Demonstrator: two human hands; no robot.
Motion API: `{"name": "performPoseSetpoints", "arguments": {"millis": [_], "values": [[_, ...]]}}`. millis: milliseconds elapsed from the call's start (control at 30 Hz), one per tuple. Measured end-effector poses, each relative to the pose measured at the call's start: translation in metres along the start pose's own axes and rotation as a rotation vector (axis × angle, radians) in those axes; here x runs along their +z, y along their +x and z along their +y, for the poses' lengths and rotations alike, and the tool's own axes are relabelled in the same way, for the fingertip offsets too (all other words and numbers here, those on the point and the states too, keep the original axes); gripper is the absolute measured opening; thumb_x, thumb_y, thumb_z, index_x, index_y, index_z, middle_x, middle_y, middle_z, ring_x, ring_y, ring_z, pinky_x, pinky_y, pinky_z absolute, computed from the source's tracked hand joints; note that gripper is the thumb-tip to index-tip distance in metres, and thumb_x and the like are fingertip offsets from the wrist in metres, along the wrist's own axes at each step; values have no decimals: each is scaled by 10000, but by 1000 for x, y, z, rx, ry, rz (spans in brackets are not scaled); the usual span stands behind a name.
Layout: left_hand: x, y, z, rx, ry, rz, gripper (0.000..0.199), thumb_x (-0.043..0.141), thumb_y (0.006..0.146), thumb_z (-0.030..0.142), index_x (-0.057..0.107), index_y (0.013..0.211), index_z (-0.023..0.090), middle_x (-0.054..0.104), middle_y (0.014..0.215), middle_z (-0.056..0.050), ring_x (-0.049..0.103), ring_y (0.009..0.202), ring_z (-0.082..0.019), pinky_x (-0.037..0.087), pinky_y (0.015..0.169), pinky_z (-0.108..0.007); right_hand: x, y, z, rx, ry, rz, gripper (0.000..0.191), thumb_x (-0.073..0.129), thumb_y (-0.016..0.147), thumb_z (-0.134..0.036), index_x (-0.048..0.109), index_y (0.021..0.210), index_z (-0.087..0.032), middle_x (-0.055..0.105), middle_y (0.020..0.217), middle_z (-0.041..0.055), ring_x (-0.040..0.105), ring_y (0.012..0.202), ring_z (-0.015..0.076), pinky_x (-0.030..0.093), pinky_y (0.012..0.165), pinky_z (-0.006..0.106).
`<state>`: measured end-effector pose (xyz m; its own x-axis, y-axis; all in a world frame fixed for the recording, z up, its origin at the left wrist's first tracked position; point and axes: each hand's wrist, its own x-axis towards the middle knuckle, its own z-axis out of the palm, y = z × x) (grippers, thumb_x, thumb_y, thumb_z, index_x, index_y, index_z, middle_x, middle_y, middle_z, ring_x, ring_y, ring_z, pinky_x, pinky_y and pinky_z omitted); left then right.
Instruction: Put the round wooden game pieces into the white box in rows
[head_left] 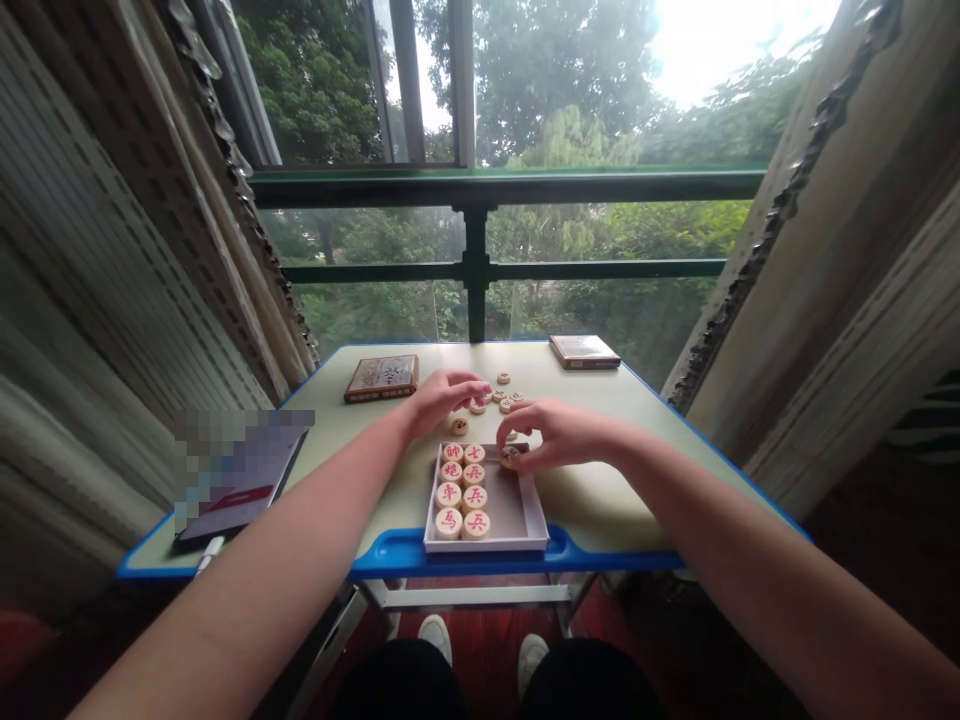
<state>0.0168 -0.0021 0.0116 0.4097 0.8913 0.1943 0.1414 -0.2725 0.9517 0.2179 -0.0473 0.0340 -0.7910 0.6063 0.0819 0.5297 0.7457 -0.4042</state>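
Eight red-marked pieces point(473, 475) sit in two columns of four on the left side of a shallow white tray point(514, 510), which lies at the near edge of the counter point(630, 505). Right of them, the tray's floor is bare up to its right wall. The right hand point(555, 435) pinches a dark-marked piece point(510, 457) between thumb and fingers, at the tray's far wall, just beside the columns; whether this piece touches the floor of the tray, I cannot tell. The left hand point(444, 395) reaches past the tray, fingers bent and fingertips narrow over the loose pieces point(504, 379) beyond it; whether it grips one, I cannot tell. These pieces lie loosely grouped on the counter, some partly hidden by the hands. One dark piece point(459, 427) lies apart from them, near the tray's far left corner. Farther back, one flat box point(382, 378) lies on the left and another box point(585, 351) on the far right. A tablet point(244, 495) rests at the counter's left edge, partly pixelated. Beyond the counter stands a green railing point(477, 250), with curtains point(810, 200) at both sides.
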Motion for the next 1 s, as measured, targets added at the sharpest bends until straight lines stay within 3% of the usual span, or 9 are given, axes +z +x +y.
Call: {"name": "performPoseSetpoints", "arguments": {"millis": [267,733,867,1000], "values": [[-1,1,-1,-2,16,46,346,629,650,411,686,786,98,620,627,-49,414,537,-100,297,492,-238,-1,0,2,33,-17,-4,174,637,659,-211,670,826,-178,572,775,8,500,713,142,388,632,237],[-2,4,-4,2,12,123,234,605,629,333,673,682,115,599,566,-32,416,500,-96,340,499,-247,-3,-1,2,98,15,-20,222,653,653,-263,653,858,-178,538,767,1,488,706,138,364,606,229],[-5,6,-9,54,284,219,214,582,654,314,685,707,135,627,626,-46,499,569,-143,406,577,-290,-7,-1,5,116,2,42,208,633,672,-249,650,863,-169,548,770,7,492,716,138,369,619,228],[-9,9,-20,194,685,199,222,598,631,251,719,794,161,656,846,-88,558,821,-234,435,764,-352,-8,1,24,343,-163,308,205,522,752,-183,657,905,-161,572,774,35,486,665,124,356,603,230]]}}
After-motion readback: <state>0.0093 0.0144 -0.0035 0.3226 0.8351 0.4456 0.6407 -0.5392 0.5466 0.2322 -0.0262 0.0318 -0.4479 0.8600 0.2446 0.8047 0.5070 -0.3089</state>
